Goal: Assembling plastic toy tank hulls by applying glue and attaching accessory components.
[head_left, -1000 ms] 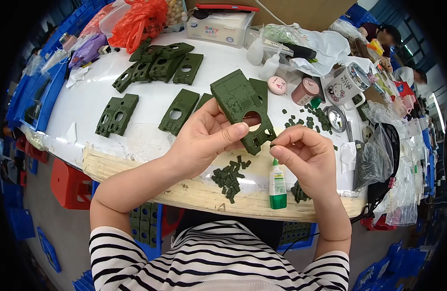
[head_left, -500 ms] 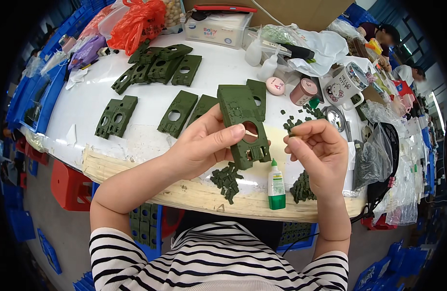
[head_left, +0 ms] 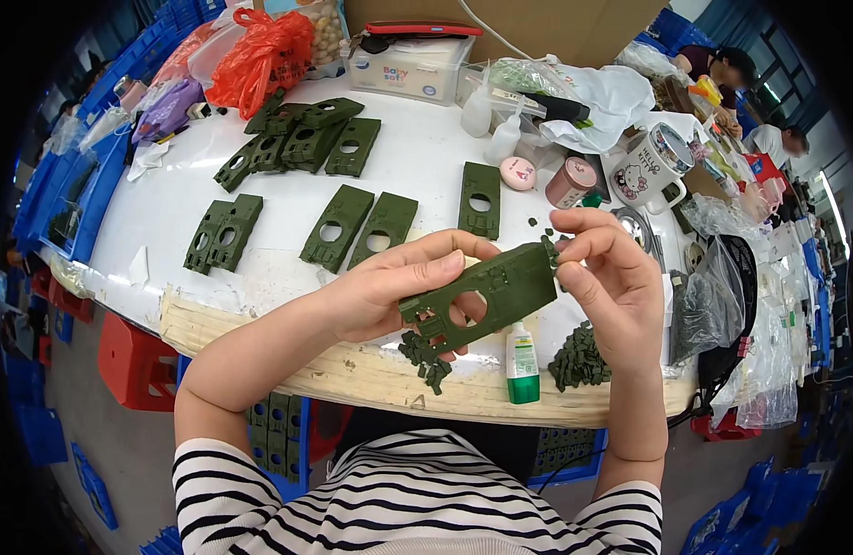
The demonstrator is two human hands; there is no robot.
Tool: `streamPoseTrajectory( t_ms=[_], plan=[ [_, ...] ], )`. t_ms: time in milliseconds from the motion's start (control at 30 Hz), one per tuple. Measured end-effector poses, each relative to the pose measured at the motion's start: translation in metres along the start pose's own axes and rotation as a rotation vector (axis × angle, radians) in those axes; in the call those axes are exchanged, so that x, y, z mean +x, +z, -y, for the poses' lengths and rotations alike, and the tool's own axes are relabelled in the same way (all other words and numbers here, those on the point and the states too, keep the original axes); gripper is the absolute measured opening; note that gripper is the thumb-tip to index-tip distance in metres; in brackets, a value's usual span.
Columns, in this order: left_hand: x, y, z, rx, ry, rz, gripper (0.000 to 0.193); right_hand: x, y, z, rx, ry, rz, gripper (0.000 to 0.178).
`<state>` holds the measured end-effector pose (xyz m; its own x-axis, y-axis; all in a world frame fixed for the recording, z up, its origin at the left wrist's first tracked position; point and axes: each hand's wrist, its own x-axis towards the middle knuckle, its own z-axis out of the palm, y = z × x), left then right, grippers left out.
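My left hand (head_left: 380, 291) grips a dark green plastic model tank hull (head_left: 519, 282) with a round hole, tilted above the table's front part. At the hull's right end, my right hand (head_left: 616, 291) is closed in a pinch, its fingertips touching or very near that end. What the pinch holds is too small to make out. Below the hull stands or lies a glue bottle (head_left: 521, 365) with a green base. Small green plastic pieces form one heap (head_left: 579, 359) by my right wrist and another heap (head_left: 431, 363) under the hull.
More hulls lie beyond my hands: a single hull (head_left: 480, 185), a pair to the left, and a stack (head_left: 306, 139) farther back. A mug (head_left: 644, 171), a pink tin (head_left: 571, 182), squeeze bottles (head_left: 505, 139) and plastic bags crowd the right. A red stool (head_left: 140, 361) stands at left.
My left hand has turned the hull from upright to nearly sideways, its far end now pointing right. My right hand has stayed pinched and now meets that end.
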<state>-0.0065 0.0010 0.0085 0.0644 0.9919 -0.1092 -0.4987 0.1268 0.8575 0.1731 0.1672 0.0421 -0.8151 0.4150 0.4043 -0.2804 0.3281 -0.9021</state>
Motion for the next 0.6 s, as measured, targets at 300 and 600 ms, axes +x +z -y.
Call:
streamPoseTrajectory(
  t_ms=[300, 600],
  plan=[
    [0.002, 0.005, -0.010, -0.069, 0.032, -0.261, 0.081, 0.001, 0.002, 0.000, 0.126, 0.197, 0.070, 0.009],
    [-0.001, 0.003, -0.007, -0.138, 0.303, -0.168, 0.077, 0.002, 0.004, -0.006, 0.282, 0.297, 0.105, 0.012]
  ],
)
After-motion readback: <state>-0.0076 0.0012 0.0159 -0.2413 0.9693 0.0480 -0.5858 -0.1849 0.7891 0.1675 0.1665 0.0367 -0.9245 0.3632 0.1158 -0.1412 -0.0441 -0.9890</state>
